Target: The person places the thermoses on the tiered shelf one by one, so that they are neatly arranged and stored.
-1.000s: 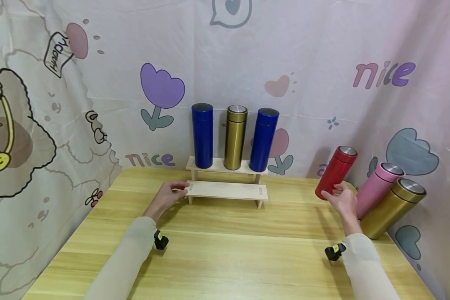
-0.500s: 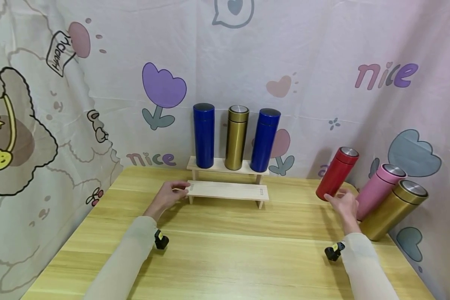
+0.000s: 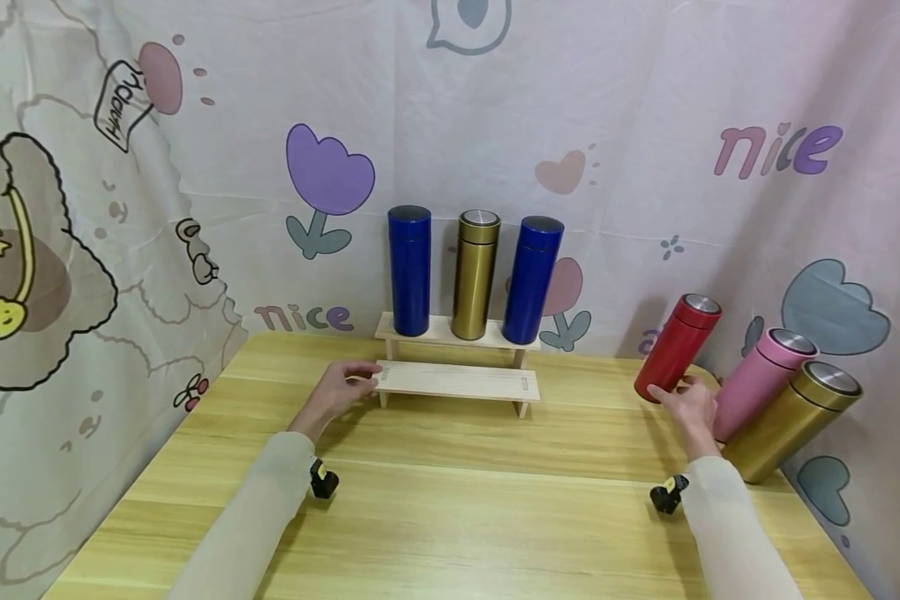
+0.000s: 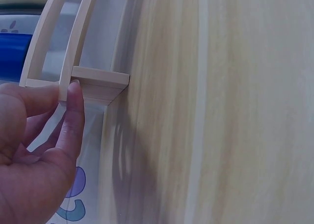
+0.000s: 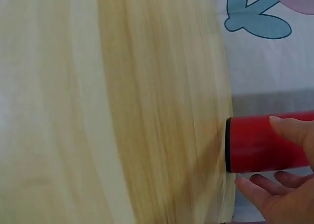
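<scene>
In the head view my left hand (image 3: 337, 390) is at the left end of a two-step wooden stand (image 3: 457, 380). Its thumb and fingers pinch the lower shelf board (image 4: 71, 52), as the left wrist view shows. My right hand (image 3: 688, 408) holds a red thermos flask (image 3: 677, 346) low down, near its base. The thumb lies across the red side, and the fingers (image 5: 255, 192) are at the opposite side. That flask stands upright near the table's back edge. On the upper step stand a blue flask (image 3: 409, 271), a gold flask (image 3: 476, 275) and another blue flask (image 3: 532, 279).
Close to the right hand are a pink flask (image 3: 765, 383) and a larger gold flask (image 3: 791, 421), at the table's right edge. A printed cloth (image 3: 450, 125) hangs behind and beside the wooden table (image 3: 495, 517).
</scene>
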Demonstrator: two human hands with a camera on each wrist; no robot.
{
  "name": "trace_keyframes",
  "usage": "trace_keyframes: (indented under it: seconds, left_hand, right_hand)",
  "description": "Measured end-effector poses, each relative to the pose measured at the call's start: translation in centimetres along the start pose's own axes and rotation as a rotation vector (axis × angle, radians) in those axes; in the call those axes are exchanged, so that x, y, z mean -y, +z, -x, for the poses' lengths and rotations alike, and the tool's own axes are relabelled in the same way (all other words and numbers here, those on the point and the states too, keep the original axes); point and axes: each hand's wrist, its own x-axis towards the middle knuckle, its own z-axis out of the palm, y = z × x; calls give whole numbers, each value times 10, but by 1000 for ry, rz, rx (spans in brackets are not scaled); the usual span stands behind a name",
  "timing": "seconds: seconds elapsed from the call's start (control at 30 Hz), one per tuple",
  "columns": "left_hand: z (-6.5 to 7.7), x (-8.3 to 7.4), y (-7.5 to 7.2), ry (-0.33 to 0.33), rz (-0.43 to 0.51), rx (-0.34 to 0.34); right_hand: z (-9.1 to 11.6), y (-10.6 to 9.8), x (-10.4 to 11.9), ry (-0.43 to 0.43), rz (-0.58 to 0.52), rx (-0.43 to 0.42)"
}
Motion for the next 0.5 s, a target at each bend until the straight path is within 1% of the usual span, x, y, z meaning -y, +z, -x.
trace_keyframes:
  seconds: [0.17,0.5]
  left_hand:
    - [0,-1,0,0,-7,-9]
    - [1,-2,2,-18,-7,-12]
  right_hand:
    - [-5,2,0,-2,-1,12]
    - [-12,5,-5,28,23,38]
